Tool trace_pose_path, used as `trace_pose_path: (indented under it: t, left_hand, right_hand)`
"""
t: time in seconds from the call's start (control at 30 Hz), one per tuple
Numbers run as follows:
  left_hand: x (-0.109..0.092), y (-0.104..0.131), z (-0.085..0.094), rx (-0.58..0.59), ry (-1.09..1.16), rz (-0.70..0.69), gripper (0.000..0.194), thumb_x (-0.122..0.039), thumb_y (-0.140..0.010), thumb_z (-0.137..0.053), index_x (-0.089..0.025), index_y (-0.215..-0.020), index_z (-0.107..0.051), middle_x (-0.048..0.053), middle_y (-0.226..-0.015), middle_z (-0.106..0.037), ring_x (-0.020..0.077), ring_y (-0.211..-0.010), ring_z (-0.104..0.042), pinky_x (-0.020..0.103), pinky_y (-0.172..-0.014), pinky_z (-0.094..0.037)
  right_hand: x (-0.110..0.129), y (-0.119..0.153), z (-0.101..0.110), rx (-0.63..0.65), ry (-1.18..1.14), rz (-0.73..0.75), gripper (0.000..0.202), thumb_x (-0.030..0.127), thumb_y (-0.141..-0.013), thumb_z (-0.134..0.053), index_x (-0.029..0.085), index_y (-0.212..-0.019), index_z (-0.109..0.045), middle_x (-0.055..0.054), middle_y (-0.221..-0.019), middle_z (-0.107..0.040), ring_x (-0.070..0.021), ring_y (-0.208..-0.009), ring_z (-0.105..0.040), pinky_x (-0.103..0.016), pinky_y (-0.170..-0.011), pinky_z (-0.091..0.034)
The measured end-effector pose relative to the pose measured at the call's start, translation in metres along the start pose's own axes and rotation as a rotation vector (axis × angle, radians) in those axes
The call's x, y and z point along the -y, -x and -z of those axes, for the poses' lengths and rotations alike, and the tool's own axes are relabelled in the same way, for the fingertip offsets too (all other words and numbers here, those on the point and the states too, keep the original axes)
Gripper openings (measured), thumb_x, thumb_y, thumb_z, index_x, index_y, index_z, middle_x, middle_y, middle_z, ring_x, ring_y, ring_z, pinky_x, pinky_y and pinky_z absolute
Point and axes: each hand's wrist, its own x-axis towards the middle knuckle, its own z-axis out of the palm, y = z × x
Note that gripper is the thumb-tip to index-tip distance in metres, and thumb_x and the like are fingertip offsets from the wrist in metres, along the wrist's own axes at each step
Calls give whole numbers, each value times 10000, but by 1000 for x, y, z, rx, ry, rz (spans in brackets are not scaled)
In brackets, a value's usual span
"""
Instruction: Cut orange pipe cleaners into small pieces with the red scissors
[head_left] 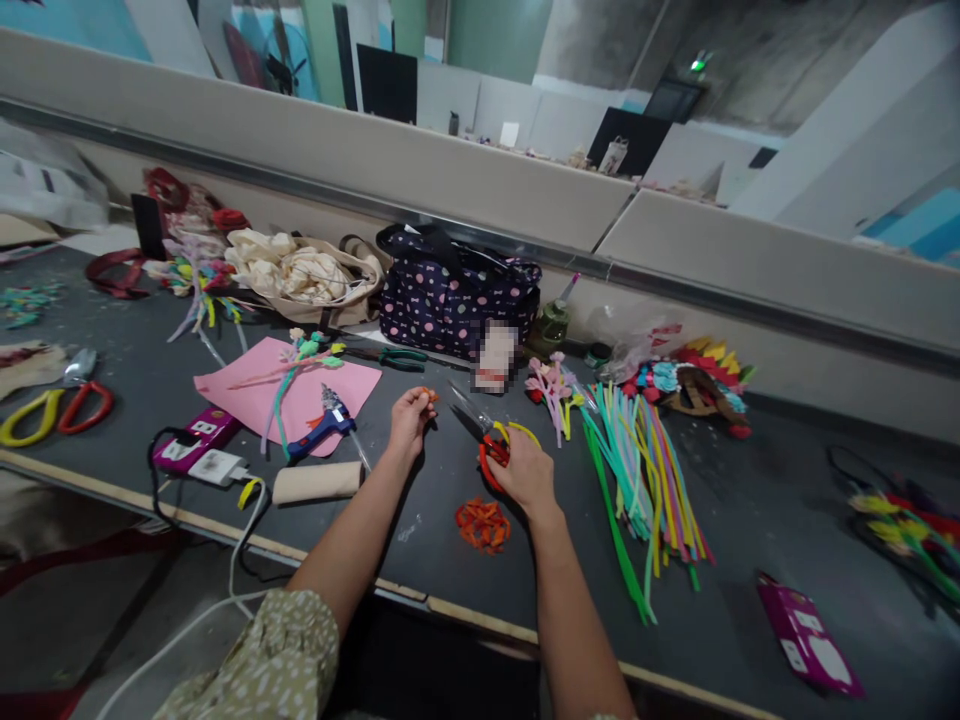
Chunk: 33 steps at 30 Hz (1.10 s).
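Observation:
Between the fingertips of my left hand (410, 418) is a small orange piece (430, 396), its shape too small to make out. My right hand (525, 468) grips scissors (480, 425) with red and yellow handles. Their blades point up and left, toward my left hand, and appear parted. Below the scissors, a small pile of orange pieces (483, 526) lies on the dark table (442, 590). Left of my left hand are a blue glue gun (328, 425) on pink paper (255, 385) and a beige roll (318, 484).
A dark patterned bag (450, 300) stands behind my hands. Long coloured stems (637, 470) lie to the right, with a purple power strip (808, 635) beyond. Another power strip (196, 440) with cables and more scissors (60, 405) are at the left.

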Motion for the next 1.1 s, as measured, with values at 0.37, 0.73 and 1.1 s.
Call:
trace_pose_path:
  t: [0.37, 0.73, 1.1]
  left_hand:
    - [-2, 2, -2, -82, -147, -112, 203, -247, -628, -724, -165, -756, -591, -22, -659, -587, 54, -505, -486, 163, -494, -400]
    - [9, 23, -19, 411, -608, -50, 193, -229, -589, -768, -149, -741, -681, 11, -645, -626, 93, -577, -515, 198, -566, -393]
    - [13, 36, -17, 1052, -860, 212, 215, -292, -660, -736, -124, -782, -681, 62, -752, -690, 135, -675, -603, 258, -667, -444]
  right_hand:
    - [-7, -2, -2, -110, -66, -160, 408, 464, -854, -536, 160, -1124, -576, -104, -993, -656, -231, -908, -609, -315, -723, -472]
    - [-17, -5, 1, -242, -309, -445, 595, 586, -775, -548, 150, -1179, -517, -18, -715, -639, -205, -663, -612, -281, -607, -400]
    - [-29, -13, -9, -386, -845, -574, 535, 509, -699, -655, 151, -1095, -622, 51, -605, -550, -96, -509, -469, -226, -530, -388]
